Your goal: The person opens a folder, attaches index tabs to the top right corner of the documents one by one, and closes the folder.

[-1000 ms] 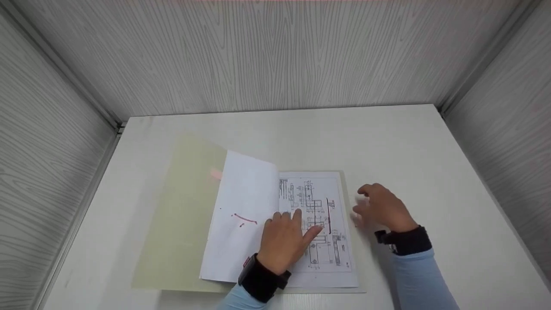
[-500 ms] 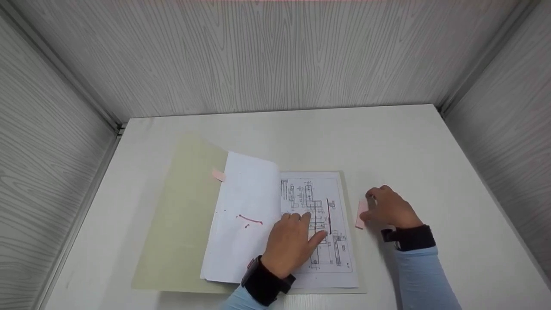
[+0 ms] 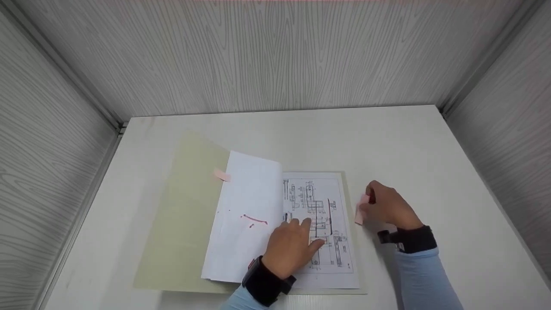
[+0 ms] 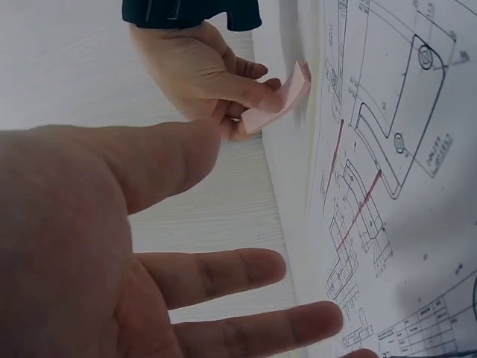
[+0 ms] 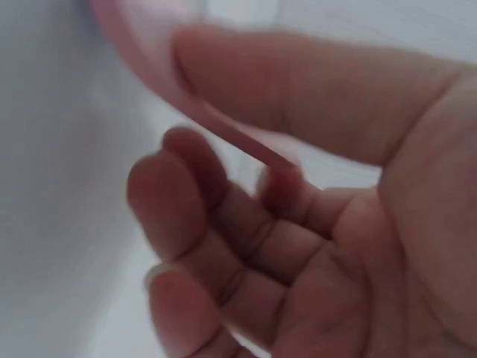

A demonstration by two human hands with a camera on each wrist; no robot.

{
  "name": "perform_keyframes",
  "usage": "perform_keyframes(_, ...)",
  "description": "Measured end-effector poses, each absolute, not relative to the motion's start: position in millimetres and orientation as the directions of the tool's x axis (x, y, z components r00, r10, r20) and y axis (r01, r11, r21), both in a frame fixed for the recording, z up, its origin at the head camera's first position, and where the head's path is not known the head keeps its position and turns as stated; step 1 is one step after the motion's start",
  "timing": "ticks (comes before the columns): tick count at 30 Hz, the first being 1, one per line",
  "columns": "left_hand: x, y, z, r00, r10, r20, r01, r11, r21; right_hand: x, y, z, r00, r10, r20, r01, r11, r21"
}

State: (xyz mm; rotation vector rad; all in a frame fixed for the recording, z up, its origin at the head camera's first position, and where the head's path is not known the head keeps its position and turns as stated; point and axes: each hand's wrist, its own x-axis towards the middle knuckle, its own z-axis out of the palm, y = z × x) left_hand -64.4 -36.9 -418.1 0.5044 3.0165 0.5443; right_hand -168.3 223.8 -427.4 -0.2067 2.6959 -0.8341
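Observation:
My left hand (image 3: 289,249) lies with fingers spread over the drawing sheet (image 3: 323,275) on the right side of an open folder. Its thumb and straight fingers show large in the left wrist view. Just past the folder's right edge, my right hand (image 3: 389,206) pinches a small pink pad of sticky notes (image 3: 360,214) between thumb and fingers. In the right wrist view the pink pad (image 5: 216,123) bends under the thumb, and the other fingers curl below it. Turned over to the left is a white page (image 3: 241,193) with red marks.
The pale green folder cover (image 3: 181,241) leans open at the left, beside the turned page. A pink sticky note (image 3: 222,175) stands out from that page's left edge. Grey wood-grain panels (image 3: 275,56) enclose the white table (image 3: 413,142) at the back and sides.
My right hand first hovered with loose fingers beside the folder, then came onto the pink pad and now pinches it, tilting it. My left hand slid slightly right and down.

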Motion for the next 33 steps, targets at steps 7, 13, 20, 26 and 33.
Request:
perform_keyframes(7, -65.7, -37.0, -415.2, -0.947, 0.300, 0.114, 0.320, 0.868, 0.380, -149.5, 179.7, -408.7, -0.863, -0.502, 0.052, -0.325, 0.475, -0.818)
perform_keyframes(13, -66.8, -37.3, -411.7, -0.902, 0.315, 0.294, 0.416, 0.816, 0.402, -137.6, 152.3, -408.8, -0.676, -0.734, -0.069, -0.288, 0.349, -0.892)
perform_keyframes(20, -68.7, -40.8, -406.5, -0.890, 0.281, 0.360, 0.420, 0.814, 0.402, -136.7, 151.5, -406.1, -0.678, -0.734, -0.030, -0.285, 0.300, -0.910)
perform_keyframes(26, -71.7, -45.2, -403.1, -0.908, 0.182, 0.376, 0.343, 0.839, 0.423, -134.5, 151.0, -392.3, -0.769, -0.636, 0.061, -0.356, 0.348, -0.867)
perform_keyframes(33, -73.5, -45.7, -399.1, -0.901, 0.150, 0.408, 0.342, 0.824, 0.452, -127.0, 146.2, -367.2, -0.804, -0.590, 0.079, -0.336, 0.341, -0.878)
